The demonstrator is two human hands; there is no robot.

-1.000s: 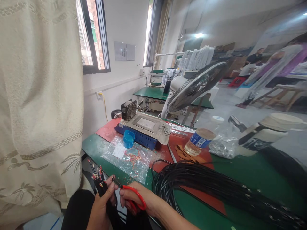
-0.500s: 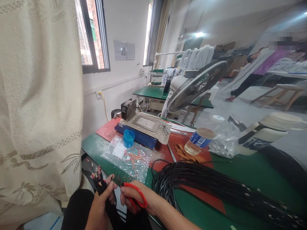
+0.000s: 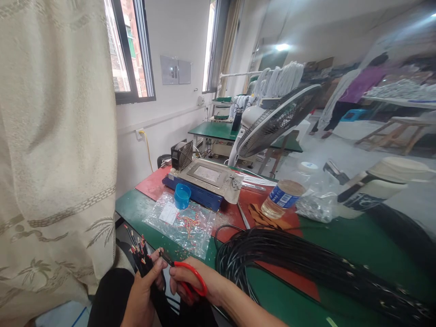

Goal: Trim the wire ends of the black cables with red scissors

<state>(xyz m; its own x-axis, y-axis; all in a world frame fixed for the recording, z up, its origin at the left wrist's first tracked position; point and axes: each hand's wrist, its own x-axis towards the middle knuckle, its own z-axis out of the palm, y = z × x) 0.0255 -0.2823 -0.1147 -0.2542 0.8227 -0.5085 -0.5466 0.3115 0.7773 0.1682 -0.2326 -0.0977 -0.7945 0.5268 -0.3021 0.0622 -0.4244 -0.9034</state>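
My left hand (image 3: 149, 277) is closed around a bundle of black cables (image 3: 139, 254), whose stripped ends show red and pale wire tips. One cable end sticks up between its thumb and forefinger. My right hand (image 3: 190, 277) grips red-handled scissors (image 3: 197, 272), with fingers through the loops. Their dark blades reach the cable end at my left fingertips and look nearly closed. Just beyond the hands lies a clear plastic bag (image 3: 200, 236) with small red and yellowish bits scattered on it.
A blue soldering pot or hot plate (image 3: 200, 177) with a small fan stands behind a blue cup (image 3: 182, 196). A thick coil of black cables (image 3: 289, 254) covers the right side. Behind it are a bottle (image 3: 282, 198), a white jug (image 3: 371, 190) and a large fan (image 3: 279, 122). A person walks at right.
The scissor blades have come together at the cable end in my left fingers. My hands stay nearly in place. The person in the background has moved left.
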